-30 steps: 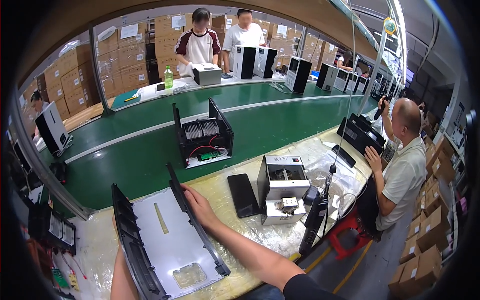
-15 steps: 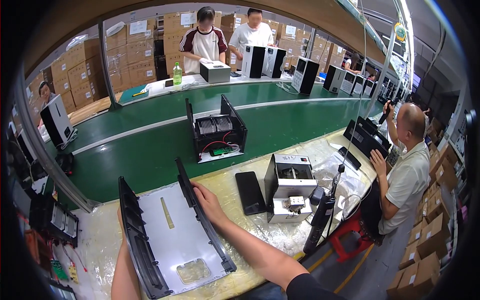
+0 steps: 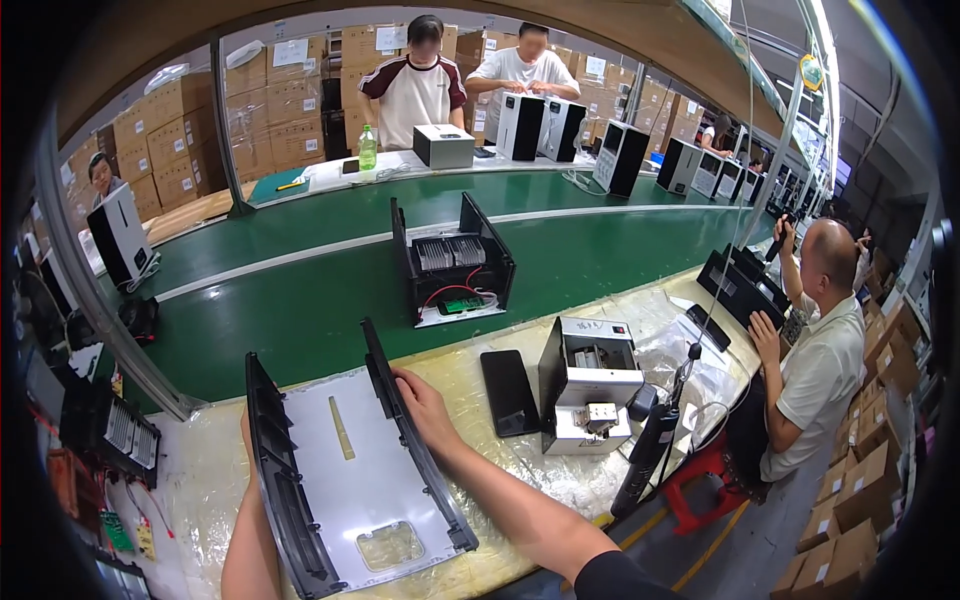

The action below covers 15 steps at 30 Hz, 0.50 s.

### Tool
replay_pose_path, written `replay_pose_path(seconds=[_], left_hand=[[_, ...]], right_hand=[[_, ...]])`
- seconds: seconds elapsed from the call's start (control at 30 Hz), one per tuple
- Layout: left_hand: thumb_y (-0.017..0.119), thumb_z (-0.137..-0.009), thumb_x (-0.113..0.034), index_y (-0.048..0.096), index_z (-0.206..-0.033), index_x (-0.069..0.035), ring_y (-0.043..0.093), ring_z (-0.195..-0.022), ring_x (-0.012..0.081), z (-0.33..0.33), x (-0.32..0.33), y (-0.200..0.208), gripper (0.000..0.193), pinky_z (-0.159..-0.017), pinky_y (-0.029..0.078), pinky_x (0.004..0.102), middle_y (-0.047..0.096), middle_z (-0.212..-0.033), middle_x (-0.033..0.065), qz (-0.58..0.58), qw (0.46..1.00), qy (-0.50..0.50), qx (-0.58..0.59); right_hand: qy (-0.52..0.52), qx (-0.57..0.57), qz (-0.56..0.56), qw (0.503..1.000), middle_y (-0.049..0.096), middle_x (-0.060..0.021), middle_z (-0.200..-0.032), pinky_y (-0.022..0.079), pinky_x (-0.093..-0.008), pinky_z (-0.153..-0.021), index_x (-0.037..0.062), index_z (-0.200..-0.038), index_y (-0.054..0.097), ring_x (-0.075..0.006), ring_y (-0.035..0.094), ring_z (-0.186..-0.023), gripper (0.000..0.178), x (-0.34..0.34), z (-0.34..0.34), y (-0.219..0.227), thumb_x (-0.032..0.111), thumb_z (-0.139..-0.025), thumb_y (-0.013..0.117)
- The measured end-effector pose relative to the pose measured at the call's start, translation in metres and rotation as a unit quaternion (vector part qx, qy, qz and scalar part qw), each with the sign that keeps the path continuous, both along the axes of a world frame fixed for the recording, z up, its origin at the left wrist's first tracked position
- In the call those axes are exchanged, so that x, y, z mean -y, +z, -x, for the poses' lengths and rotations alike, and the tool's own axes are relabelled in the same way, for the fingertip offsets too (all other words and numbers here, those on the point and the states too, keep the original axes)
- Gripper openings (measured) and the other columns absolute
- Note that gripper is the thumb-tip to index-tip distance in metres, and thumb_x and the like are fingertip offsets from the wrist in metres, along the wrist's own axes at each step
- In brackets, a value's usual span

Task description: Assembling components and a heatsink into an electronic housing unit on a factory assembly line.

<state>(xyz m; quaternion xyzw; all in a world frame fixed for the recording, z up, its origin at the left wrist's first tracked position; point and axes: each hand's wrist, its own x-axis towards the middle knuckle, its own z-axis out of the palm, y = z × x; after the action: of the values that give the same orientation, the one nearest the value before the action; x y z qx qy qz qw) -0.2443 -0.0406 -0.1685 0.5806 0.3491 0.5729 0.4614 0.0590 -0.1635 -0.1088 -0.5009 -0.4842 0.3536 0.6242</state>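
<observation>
- Here's the cover, pale inside with black side walls, sitting front and centre over the near edge of the workbench, tilted between two bare hands; whether it touches the bench, I can't tell.
- Right hand: clasped on the outside of the cover's right wall, near the far end, fingertips tucked out of sight.
- Left hand: along the left wall, mostly hidden behind it, so spread or gripping, I can't tell.
- Two openings in that cover: a long, thin slot toward the far end, a rounded window near the close end.
- Just right of the right hand, a black phone lies flat on the bench.
- Beside it stands a small metal box machine, open-topped, with a red switch, and then a black power screwdriver, upright and leaning.
- Straight ahead on the green belt, an open black case shows metal fins, a red wire and a green circuit board.
- Over on the left, another finned black unit, loose wires near it.
- To the right, a co-worker in a light shirt sits on a red stool, one hand raised with a dark tool, the other at a black casing.
- Across the belt, two more people stand behind white-and-black machines and a green bottle, stacked cartons at their backs.
</observation>
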Motion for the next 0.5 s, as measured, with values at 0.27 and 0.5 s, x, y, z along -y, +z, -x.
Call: replay_pose_path(seconds=[0.27, 0.5], left_hand=[[0.047, -0.107, -0.027, 0.063, -0.11, -0.007, 0.052, -0.08, 0.0062, 0.008, -0.001, 0.004, 0.026, -0.069, 0.044, 0.0235, 0.057, -0.089, -0.0029, -0.014, 1.0, -0.007, -0.004], [0.047, -0.107, -0.027, 0.063, -0.11, -0.008, 0.052, -0.079, 0.0061, -0.017, 0.01, 0.041, 0.025, -0.069, 0.044, 0.0234, 0.057, -0.089, -0.0032, -0.022, 1.0, 0.015, -0.01]], right_hand=[[-0.009, 0.001, -0.025, 1.0, 0.069, -0.0203, -0.116, 0.05, -0.034, -0.095, -0.0024, -0.125, 0.063, -0.0281, 0.067, -0.109, 0.035, -0.015, 0.008, -0.006, 0.022, -0.103, 0.05], [-0.017, 0.016, -0.026, 0.999, 0.07, -0.0119, -0.108, 0.049, -0.0284, -0.088, -0.0052, -0.124, 0.062, -0.0164, 0.063, -0.098, 0.034, -0.019, 0.003, -0.008, 0.019, -0.104, 0.048]])
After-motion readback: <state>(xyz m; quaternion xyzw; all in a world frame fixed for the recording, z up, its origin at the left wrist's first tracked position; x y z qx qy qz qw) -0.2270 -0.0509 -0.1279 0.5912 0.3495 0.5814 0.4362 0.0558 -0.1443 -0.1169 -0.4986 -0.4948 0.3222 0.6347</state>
